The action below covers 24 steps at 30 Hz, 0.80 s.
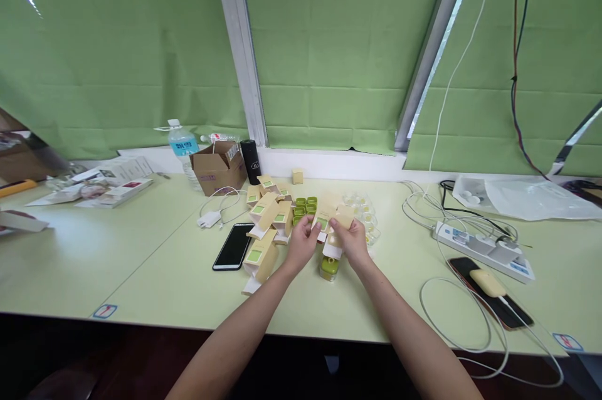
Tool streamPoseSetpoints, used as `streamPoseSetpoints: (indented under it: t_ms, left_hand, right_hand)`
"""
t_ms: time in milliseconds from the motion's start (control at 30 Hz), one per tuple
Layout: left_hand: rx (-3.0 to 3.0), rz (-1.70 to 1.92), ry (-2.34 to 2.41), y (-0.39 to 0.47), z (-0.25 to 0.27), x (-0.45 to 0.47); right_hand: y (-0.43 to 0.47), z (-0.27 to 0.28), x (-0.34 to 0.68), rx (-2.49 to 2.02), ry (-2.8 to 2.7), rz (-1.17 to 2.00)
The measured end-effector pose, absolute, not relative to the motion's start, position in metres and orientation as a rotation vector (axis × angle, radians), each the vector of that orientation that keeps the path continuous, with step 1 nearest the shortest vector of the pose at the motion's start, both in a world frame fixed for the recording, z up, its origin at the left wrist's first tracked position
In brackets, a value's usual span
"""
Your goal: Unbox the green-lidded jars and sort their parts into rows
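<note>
Between my left hand (303, 242) and my right hand (352, 242) is a small cream cardboard box (328, 210) with a green label, its flaps spread. Fingers of both hands pinch its sides. Just below it on the table stands a small jar with a green lid (328, 267). Behind my left hand sit several green square containers (306, 204). A clear plastic tray (369, 215) lies partly hidden behind my right hand. To the left, several similar cream boxes (263, 212) with green labels are heaped together, some with open flaps.
Left of the boxes lie a phone (232, 247) and a white charger (209, 219). Behind stand a brown carton (217, 168), a black flask (251, 162) and a water bottle (183, 148). On the right are a power strip (484, 251), loose cables and another phone (493, 300).
</note>
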<state>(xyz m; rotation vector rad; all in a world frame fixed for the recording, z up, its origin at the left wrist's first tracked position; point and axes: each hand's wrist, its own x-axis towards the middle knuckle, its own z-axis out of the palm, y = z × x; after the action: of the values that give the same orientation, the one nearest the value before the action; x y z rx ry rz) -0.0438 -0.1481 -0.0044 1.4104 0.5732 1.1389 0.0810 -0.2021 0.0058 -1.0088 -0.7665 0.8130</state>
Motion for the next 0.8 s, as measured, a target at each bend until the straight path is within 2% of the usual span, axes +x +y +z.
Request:
streamPoseSetpoints:
  t_ms: [167, 367, 533, 800]
  left_hand:
    - [1.365, 1.096, 0.665, -0.143, -0.003, -0.046]
    - [1.235, 1.209, 0.765, -0.135, -0.005, -0.046]
    - [1.274, 1.229, 0.719, -0.135, -0.002, -0.048]
    - [1.528, 1.270, 0.780, -0.147, -0.004, -0.053]
  right_hand:
    - [-0.202, 0.010, 0.085, -1.044, -0.829, 0.792]
    - [-0.204, 0.009, 0.085, -1.108, -0.928, 0.874]
    - [-0.180, 0.014, 0.105, -1.408, -0.943, 0.585]
    - [-0.069, 0.054, 0.162, -1.791, -0.836, 0.339]
